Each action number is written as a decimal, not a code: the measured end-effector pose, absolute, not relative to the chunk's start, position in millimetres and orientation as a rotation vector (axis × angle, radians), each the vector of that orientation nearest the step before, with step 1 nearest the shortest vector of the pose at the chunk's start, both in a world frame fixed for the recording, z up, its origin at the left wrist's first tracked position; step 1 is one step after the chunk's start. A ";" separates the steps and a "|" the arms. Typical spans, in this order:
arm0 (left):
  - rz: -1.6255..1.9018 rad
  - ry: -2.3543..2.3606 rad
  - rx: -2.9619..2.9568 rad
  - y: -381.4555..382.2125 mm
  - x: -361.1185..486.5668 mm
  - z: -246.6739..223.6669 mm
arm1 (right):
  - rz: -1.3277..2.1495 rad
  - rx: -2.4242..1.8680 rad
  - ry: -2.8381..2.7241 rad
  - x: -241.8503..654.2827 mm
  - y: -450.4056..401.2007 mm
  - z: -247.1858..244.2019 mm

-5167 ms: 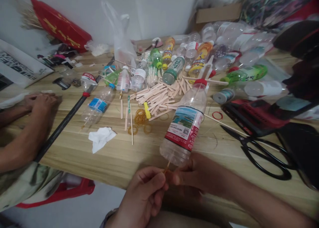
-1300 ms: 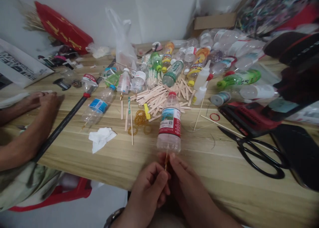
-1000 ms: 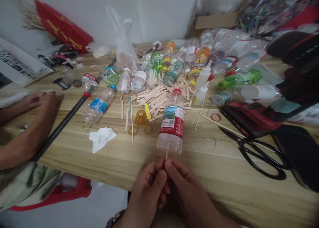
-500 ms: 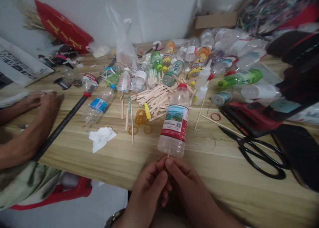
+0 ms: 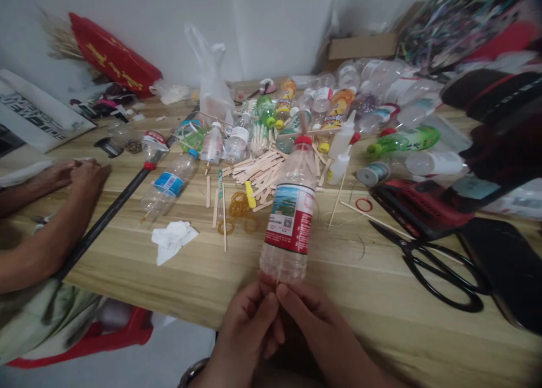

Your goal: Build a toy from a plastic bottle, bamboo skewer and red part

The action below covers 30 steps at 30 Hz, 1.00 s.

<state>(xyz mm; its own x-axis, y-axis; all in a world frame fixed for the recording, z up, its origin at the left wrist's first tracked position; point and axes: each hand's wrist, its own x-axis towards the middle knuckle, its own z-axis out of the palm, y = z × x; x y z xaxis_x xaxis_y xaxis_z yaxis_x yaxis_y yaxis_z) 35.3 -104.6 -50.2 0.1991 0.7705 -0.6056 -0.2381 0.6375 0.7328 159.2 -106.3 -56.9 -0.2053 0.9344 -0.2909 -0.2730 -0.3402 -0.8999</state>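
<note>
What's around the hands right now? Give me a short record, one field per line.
Held item: red-capped plastic bottle, tilted, cap end away from the person
Left hand: fingers at the bottle's base, exact grip hidden
Right hand: fingers at the base too, meeting the left hand's
Beyond bottle: wooden craft sticks, heaped
Left of bottle: rubber bands, crumpled white tissue
Right of bottle: black scissors, red ring
Far left: co-worker's hands, close together at the table

At lower centre, the left hand [image 5: 249, 323] and right hand [image 5: 311, 314] pinch together at the base of a red-capped bottle [image 5: 289, 224]. Wooden sticks [image 5: 265, 170] lie mid-frame on the tabletop [image 5: 203, 286], black scissors [image 5: 409, 247] at lower right, a crumpled tissue [image 5: 173, 239] left of centre.
</note>
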 end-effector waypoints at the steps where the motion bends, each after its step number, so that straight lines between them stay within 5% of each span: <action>1: 0.766 1.169 0.559 -104.6 33.7 -49.8 | 1.625 -1.145 -1.023 163.4 -105.6 -55.9; 8: 0.732 1.166 0.650 -100.9 25.6 -47.4 | 1.365 -1.317 -1.035 192.5 -94.0 -53.4; 18: 0.507 1.094 0.936 -85.9 8.3 -56.8 | 1.548 -1.040 -0.815 175.3 -72.3 -44.5; 25: 0.962 1.141 0.861 -41.1 -11.1 -27.1 | 1.750 -0.697 -0.919 172.2 -74.2 -38.9; 30: 0.850 0.900 0.671 -13.7 14.2 -17.0 | 1.818 -0.814 -0.928 178.0 -68.8 -33.8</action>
